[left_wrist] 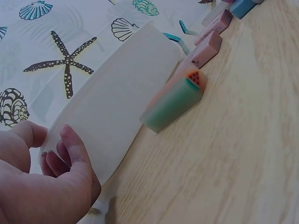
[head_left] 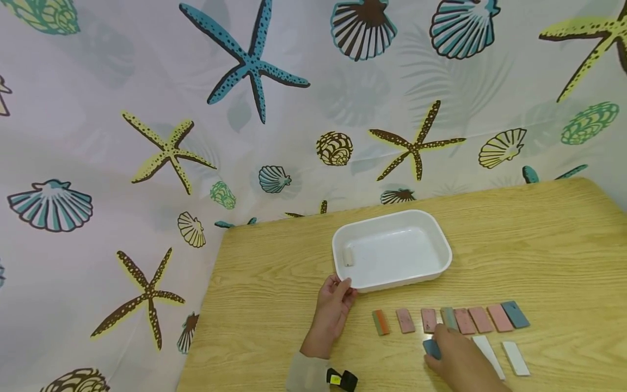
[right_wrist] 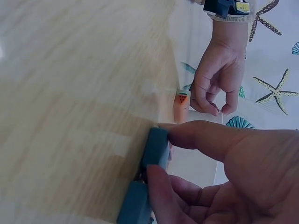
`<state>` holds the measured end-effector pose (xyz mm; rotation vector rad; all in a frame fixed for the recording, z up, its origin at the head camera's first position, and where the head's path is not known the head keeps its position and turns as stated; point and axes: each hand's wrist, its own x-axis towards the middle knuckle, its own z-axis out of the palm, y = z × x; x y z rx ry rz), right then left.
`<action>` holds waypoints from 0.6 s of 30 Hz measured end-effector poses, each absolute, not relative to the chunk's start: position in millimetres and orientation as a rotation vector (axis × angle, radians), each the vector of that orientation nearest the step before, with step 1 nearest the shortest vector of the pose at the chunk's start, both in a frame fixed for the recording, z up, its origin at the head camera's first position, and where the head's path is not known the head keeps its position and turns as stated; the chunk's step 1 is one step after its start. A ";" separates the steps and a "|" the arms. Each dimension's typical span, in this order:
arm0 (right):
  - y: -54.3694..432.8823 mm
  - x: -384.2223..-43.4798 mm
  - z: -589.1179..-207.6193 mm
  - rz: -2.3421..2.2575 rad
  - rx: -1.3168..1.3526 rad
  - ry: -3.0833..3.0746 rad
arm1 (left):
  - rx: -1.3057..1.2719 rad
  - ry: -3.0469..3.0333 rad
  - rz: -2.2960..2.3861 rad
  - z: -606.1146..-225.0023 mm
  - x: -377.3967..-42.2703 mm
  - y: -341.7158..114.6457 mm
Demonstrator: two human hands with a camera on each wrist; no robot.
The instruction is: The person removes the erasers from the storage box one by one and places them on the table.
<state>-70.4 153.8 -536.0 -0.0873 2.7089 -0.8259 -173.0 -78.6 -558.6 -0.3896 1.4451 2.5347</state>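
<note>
My left hand [head_left: 335,310] grips the near left corner of a white plastic tray [head_left: 392,280], its rim between thumb and fingers. Inside that tray a small whitish eraser [head_left: 348,257] lies by the left wall. Lower right, my right hand [head_left: 458,356] pinches a blue eraser [right_wrist: 156,145] between thumb and finger, close to the tabletop. A second blue eraser [right_wrist: 134,203] sits just beside it in the right wrist view. My right hand hides part of the held eraser in the head view.
Before the tray runs a row of erasers: a green-and-orange one [head_left: 380,322], several pink ones [head_left: 405,320], a grey-green one [head_left: 449,318] and a blue one at the right end. Two white erasers [head_left: 516,358] lie nearer. A shell-patterned cloth [head_left: 294,136] hangs behind the wooden table [head_left: 254,305].
</note>
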 end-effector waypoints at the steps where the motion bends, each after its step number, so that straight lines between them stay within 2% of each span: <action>1: 154.4 -70.7 -536.0 -0.816 -0.093 2.708 | -0.388 1.446 2.535 -558.8 -172.9 -78.3; 9: 158.7 -73.3 -526.8 -0.917 -0.121 2.629 | -0.366 1.435 2.540 -561.1 -172.5 -79.4; 18: 162.9 -97.1 -487.5 -1.224 -0.378 2.663 | -0.374 1.432 2.550 -563.0 -172.4 -80.5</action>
